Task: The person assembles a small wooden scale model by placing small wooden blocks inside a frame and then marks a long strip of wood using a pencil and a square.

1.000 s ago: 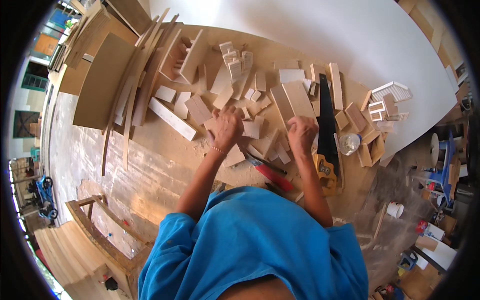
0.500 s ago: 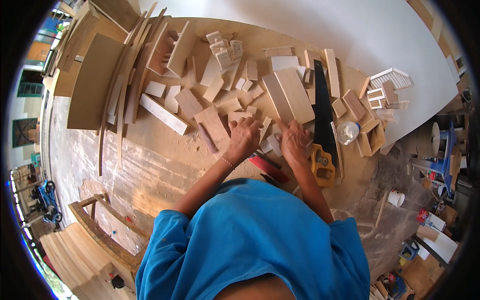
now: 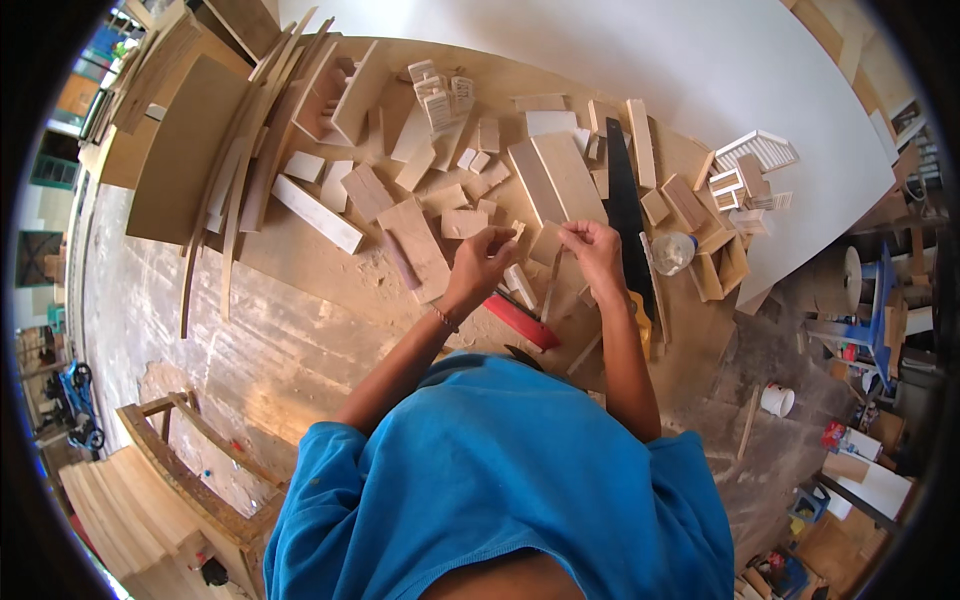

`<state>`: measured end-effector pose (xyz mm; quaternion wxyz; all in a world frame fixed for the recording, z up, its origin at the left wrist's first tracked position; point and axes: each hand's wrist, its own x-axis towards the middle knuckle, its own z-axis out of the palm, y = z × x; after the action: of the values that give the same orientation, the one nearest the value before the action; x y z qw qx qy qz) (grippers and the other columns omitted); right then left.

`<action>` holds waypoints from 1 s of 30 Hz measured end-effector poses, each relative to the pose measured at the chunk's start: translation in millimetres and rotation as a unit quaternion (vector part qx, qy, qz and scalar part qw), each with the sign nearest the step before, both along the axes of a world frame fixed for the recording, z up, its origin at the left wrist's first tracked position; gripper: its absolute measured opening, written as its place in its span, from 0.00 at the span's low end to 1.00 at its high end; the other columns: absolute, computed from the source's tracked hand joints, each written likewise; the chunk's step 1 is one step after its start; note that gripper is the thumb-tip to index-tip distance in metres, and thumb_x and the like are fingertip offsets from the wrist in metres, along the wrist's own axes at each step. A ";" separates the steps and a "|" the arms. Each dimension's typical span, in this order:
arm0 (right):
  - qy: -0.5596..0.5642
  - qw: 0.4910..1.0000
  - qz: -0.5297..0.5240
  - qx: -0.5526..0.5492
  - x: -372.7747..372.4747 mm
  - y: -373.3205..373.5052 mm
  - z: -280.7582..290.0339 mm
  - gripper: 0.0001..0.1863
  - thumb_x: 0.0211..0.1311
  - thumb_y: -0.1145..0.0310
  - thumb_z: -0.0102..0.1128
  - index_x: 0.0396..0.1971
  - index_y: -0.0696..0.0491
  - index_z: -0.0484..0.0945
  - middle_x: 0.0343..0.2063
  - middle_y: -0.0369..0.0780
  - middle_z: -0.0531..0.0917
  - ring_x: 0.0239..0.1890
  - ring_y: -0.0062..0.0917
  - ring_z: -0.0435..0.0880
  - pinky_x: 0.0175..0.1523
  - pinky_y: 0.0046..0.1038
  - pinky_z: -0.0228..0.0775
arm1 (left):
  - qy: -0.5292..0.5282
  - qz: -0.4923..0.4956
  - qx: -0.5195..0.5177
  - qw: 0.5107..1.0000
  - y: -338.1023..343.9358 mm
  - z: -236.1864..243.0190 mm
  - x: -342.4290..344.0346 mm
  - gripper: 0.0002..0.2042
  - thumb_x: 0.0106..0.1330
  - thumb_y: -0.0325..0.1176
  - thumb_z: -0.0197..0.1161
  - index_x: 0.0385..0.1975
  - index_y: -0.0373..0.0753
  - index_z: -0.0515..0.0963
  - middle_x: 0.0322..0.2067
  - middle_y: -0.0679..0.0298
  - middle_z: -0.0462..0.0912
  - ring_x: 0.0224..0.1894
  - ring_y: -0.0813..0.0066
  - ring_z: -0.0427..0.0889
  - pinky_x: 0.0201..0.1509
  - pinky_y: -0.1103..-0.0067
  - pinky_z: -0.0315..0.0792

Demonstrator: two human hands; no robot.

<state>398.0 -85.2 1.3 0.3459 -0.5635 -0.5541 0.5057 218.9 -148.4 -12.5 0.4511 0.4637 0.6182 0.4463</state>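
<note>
My left hand is closed in a pinch, its fingertips at a small pale piece of wood. Opposite it, my right hand pinches the top of a thin wooden strip that points down toward me. A small tan wood block shows between the hands, by the right fingertips; whether it is held too is unclear. Below the hands lies a red tool, its kind hard to make out. Just right of my right hand rests a handsaw with a dark blade and yellow handle, partly behind my forearm.
Wood offcuts and two wide boards lie beyond the hands. Small slatted wooden models stand at the back, others at the right. A clear round container sits right of the saw. Long strips and panels lean at left.
Both hands have lifted from the wood pieces and closed into pinches, with the strip now at my right fingertips. My view has shifted slightly, moving the bench leftward in the picture.
</note>
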 end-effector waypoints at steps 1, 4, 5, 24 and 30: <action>0.017 0.999 0.008 -0.035 1.0 0.1 2.8 0.08 0.52 0.73 0.62 0.30 0.62 0.78 0.23 0.36 0.80 0.24 0.14 0.77 0.32 0.17 0.69 | -0.080 -0.003 -0.041 0.996 2.1 1.7 2.4 0.15 0.58 0.32 0.60 0.40 0.28 0.74 0.32 0.54 0.81 0.33 0.72 0.80 0.37 0.79 0.73; 0.042 0.997 0.029 -0.058 0.2 3.2 3.2 0.09 0.53 0.72 0.62 0.31 0.61 0.78 0.24 0.36 0.81 0.25 0.15 0.77 0.33 0.17 0.69 | -0.105 -0.050 -0.046 0.992 11.2 6.8 7.7 0.18 0.58 0.33 0.61 0.43 0.25 0.72 0.30 0.57 0.81 0.31 0.78 0.78 0.35 0.82 0.72; 0.049 0.997 0.045 -0.041 -0.4 2.8 3.0 0.10 0.53 0.71 0.62 0.32 0.61 0.78 0.24 0.37 0.81 0.26 0.16 0.78 0.34 0.18 0.69 | -0.121 -0.075 -0.055 0.988 16.2 1.6 7.3 0.17 0.57 0.31 0.61 0.42 0.26 0.73 0.29 0.58 0.80 0.29 0.79 0.77 0.33 0.83 0.71; -0.344 0.918 0.089 0.177 -18.0 -72.1 -24.2 0.18 0.43 0.75 0.64 0.37 0.55 0.74 0.36 0.46 0.76 0.39 0.40 0.77 0.43 0.36 0.69 | -0.111 0.103 -0.080 0.985 -4.5 -18.1 -21.5 0.10 0.49 0.28 0.59 0.29 0.27 0.76 0.22 0.61 0.78 0.21 0.79 0.74 0.24 0.82 0.69; -0.414 0.884 0.112 0.187 -29.9 -81.3 -28.9 0.15 0.43 0.75 0.65 0.35 0.54 0.76 0.35 0.44 0.76 0.39 0.39 0.77 0.43 0.36 0.69 | -0.122 0.101 -0.087 0.984 -24.5 -34.3 -27.2 0.08 0.53 0.26 0.59 0.31 0.30 0.75 0.23 0.64 0.77 0.23 0.80 0.74 0.26 0.84 0.69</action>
<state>368.1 -166.5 -27.6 0.1250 -0.5806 -0.7906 0.1490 191.7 -172.9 -46.9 0.5143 0.3006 0.6384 0.4873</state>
